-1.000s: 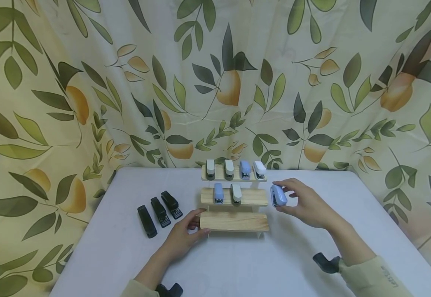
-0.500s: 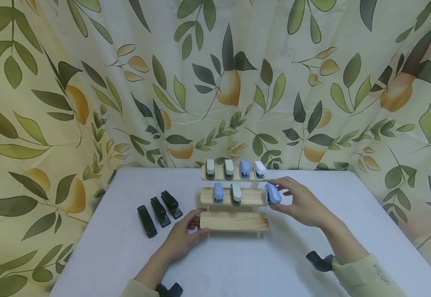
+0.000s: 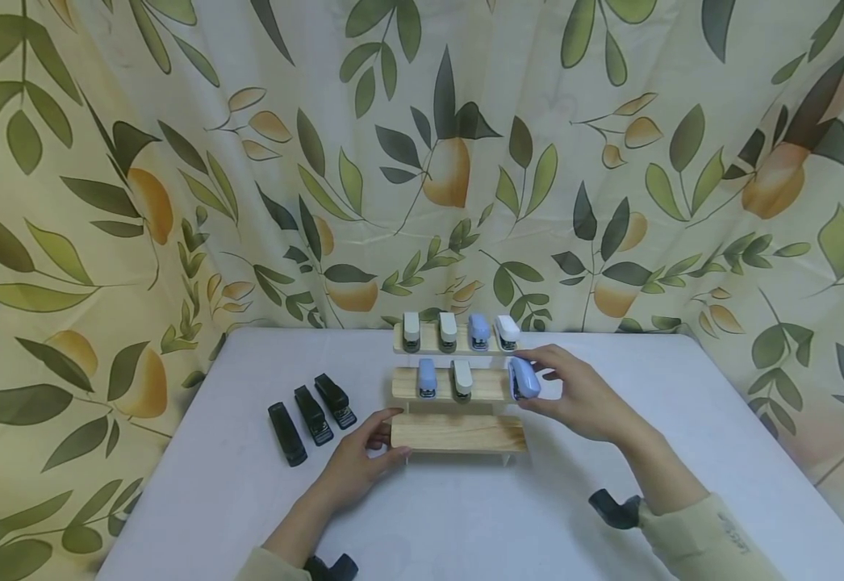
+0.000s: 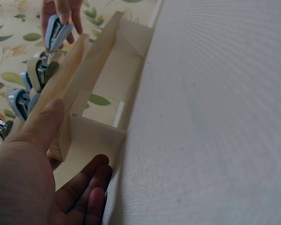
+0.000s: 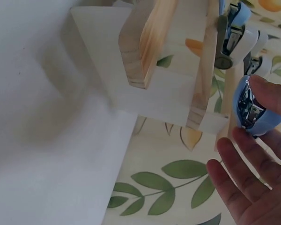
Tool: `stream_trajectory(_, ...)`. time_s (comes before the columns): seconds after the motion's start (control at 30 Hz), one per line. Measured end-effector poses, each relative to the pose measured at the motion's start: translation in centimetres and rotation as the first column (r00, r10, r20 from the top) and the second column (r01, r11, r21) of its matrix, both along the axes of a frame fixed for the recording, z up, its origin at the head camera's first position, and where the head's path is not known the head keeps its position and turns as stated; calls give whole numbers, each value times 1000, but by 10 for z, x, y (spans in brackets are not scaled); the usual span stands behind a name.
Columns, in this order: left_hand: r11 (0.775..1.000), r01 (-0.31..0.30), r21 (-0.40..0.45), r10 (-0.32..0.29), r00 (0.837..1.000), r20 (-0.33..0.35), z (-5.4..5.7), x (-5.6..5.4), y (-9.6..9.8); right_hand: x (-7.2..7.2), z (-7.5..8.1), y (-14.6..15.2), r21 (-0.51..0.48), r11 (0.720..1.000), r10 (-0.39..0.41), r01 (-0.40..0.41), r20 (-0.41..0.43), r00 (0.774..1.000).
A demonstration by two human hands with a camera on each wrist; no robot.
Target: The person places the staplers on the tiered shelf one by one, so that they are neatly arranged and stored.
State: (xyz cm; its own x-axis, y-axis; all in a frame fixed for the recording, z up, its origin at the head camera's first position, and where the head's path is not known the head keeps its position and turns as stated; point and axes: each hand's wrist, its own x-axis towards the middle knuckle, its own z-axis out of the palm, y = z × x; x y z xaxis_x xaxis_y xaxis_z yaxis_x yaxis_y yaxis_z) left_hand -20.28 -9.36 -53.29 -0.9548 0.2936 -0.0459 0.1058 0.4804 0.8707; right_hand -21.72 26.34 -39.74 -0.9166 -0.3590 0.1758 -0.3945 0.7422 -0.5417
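Note:
My right hand (image 3: 591,399) pinches a blue stapler (image 3: 524,378) between thumb and fingers at the right end of the middle step. In the right wrist view this stapler (image 5: 255,108) is tilted, its metal underside showing. My left hand (image 3: 360,461) grips the left end of the lowest step of a three-step wooden stand (image 3: 458,434); in the left wrist view the thumb lies on the board's face. On the middle step stand a blue stapler (image 3: 428,378) and a pale grey-white stapler (image 3: 461,380). Several more pale and blue staplers (image 3: 478,332) line the top step.
To the left of the stand, three black staplers (image 3: 314,415) lie side by side on the white-covered table (image 3: 465,524). A leaf-and-fruit patterned curtain (image 3: 422,266) hangs right behind the table's back edge.
My right hand has carried the blue stapler leftward, from beside the stand to over the right end of the middle step. The left hand has stayed on the lowest step.

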Motion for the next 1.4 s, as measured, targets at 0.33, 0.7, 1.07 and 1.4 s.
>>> stream_trajectory(0.33, 1000, 1, 3, -1, 1000, -4, 0, 0, 0, -2, -2, -8, -16, 1000, 13, -12, 10, 1000)
stream_trajectory(0.7, 1000, -16, -8, 16, 1000, 17, 0, 0, 0, -5, -9, -15, -35, 999, 16, -14, 37, 999)
stream_trajectory(1.07, 1000, -4, 9, 4, 1000, 17, 3, 3, 1, -8, -17, -19, -63, 997, 39, -39, 8, 999)
stream_trajectory(1.4, 1000, -5, 14, 5, 1000, 16, 4, 2, 2, -8, -21, -22, -74, 997, 28, -29, -14, 1000)
